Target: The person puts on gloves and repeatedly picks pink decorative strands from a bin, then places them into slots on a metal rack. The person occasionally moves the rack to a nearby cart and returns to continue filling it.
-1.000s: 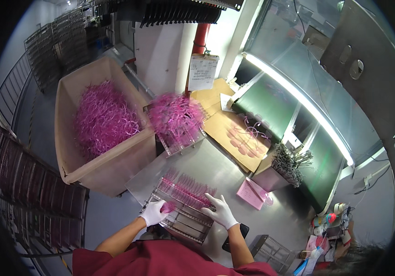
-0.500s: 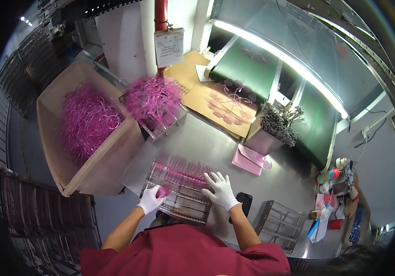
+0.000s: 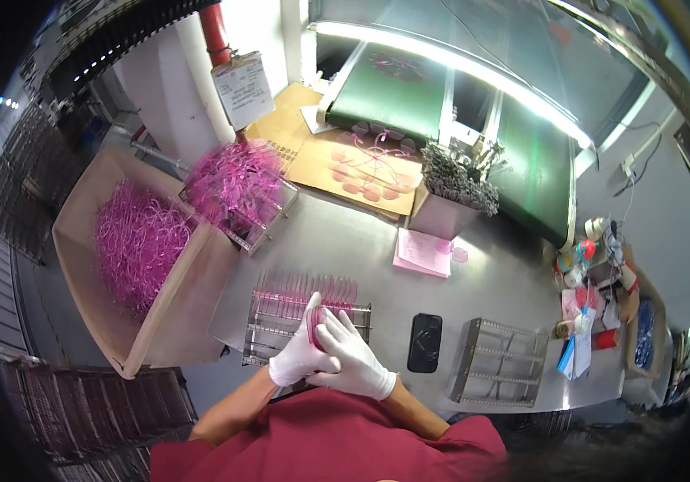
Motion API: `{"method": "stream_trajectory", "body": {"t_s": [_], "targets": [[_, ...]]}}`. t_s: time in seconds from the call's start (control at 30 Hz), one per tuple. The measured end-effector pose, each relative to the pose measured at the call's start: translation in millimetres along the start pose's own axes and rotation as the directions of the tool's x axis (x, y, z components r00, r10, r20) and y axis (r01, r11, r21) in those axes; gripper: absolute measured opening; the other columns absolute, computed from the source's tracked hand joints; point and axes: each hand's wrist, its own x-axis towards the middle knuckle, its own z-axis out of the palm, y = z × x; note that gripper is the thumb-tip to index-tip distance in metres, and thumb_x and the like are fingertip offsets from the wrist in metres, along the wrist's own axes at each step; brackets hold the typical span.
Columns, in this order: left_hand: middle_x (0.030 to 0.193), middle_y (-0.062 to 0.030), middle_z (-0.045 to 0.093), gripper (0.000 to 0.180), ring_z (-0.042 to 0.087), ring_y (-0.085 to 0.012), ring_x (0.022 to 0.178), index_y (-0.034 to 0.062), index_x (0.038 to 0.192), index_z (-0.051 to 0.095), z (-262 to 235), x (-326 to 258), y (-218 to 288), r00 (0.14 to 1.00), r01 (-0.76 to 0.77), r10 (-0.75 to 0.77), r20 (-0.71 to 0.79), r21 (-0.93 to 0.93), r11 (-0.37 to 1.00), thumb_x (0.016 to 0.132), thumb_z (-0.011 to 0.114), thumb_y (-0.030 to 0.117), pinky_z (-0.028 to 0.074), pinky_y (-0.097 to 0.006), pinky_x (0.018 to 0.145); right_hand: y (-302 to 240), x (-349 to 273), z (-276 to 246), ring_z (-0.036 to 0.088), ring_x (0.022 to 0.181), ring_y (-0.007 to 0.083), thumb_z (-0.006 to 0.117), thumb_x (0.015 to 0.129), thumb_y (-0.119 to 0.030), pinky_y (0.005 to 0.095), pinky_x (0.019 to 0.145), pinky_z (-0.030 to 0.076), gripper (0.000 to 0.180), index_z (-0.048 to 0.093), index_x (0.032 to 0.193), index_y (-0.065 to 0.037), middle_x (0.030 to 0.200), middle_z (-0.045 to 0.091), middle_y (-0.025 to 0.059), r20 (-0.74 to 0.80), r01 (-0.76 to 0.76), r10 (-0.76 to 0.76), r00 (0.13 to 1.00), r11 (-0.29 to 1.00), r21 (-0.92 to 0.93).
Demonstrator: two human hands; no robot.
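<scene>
Both of my hands wear white gloves and meet over the near part of a metal rack (image 3: 265, 337). My left hand (image 3: 300, 358) is closed around a small stack of pink see-through lens-like discs (image 3: 314, 325), held on edge. Against the same stack presses my right hand (image 3: 355, 360), its fingers bent on the right side of the discs. Behind my fingers, a row of similar pink discs (image 3: 285, 291) stands upright along the rack's far side. Part of the rack's middle and near edge is hidden by my hands.
A beige bin (image 3: 176, 309) of tangled pink strands stands left, beside a rack heaped with pink pieces (image 3: 236, 181). A phone (image 3: 424, 343) and a second metal rack (image 3: 499, 365) lie right. Farther back are pink papers (image 3: 423, 253), cardboard (image 3: 321, 173) and green conveyor belts (image 3: 393, 88).
My right hand has left the rack's right end and come in against the discs in my left hand. My left hand has moved right. The whole view has shifted and turned.
</scene>
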Motion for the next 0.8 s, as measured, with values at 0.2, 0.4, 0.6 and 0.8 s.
{"method": "stream_trajectory", "body": {"t_s": [0.2, 0.4, 0.6, 0.8], "targets": [[0.114, -0.0134, 0.065, 0.141, 0.068, -0.0180, 0.072, 0.0102, 0.166, -0.027, 16, 26, 15, 0.964, 0.258, -0.228, 0.140, -0.256, 0.932, 0.086, 0.088, 0.029, 0.059, -0.033, 0.065, -1, -6, -31, 0.066, 0.118, 0.0376, 0.088, 0.074, -0.020, 0.0648, 0.125, 0.029, 0.084, 0.052, 0.147, -0.001, 0.124, 0.065, 0.0173, -0.162, -0.059, 0.075, 0.984, 0.993, 0.106], [0.094, -0.0155, 0.073, 0.106, 0.073, -0.0203, 0.072, 0.0042, 0.172, 0.011, 18, 47, 51, 0.962, 0.257, -0.273, -0.018, 0.404, 0.878, 0.099, 0.077, 0.046, 0.060, -0.036, 0.074, 64, -48, -30, 0.066, 0.121, 0.0186, 0.062, 0.092, 0.003, 0.0321, 0.106, 0.052, 0.058, 0.055, 0.149, -0.001, 0.138, 0.067, 0.0136, -0.127, -0.095, 0.594, 0.794, 0.329, 0.940], [0.148, -0.0253, 0.056, 0.062, 0.054, -0.0438, 0.136, -0.0003, 0.145, 0.055, -27, 89, 21, 0.865, -0.447, 0.218, 0.452, 0.892, -0.074, 0.097, 0.073, 0.034, 0.044, -0.054, 0.115, 133, -44, 4, 0.064, 0.115, 0.0131, 0.065, 0.092, 0.002, 0.0293, 0.102, 0.052, 0.048, 0.061, 0.139, -0.004, 0.123, 0.070, 0.0050, -0.013, -0.353, 0.615, 0.788, 0.469, 0.809], [0.165, -0.0231, 0.041, 0.067, 0.040, -0.0437, 0.151, 0.0028, 0.157, 0.047, -56, 88, -1, 0.892, -0.452, -0.024, 0.452, 0.887, -0.096, 0.106, 0.056, 0.046, 0.033, -0.057, 0.124, 125, -29, 10, 0.064, 0.130, 0.0309, 0.079, 0.080, -0.028, 0.0699, 0.124, 0.026, 0.044, 0.071, 0.121, -0.014, 0.125, 0.073, 0.0093, -0.076, -0.347, 0.341, 0.937, 0.934, -0.083]]}}
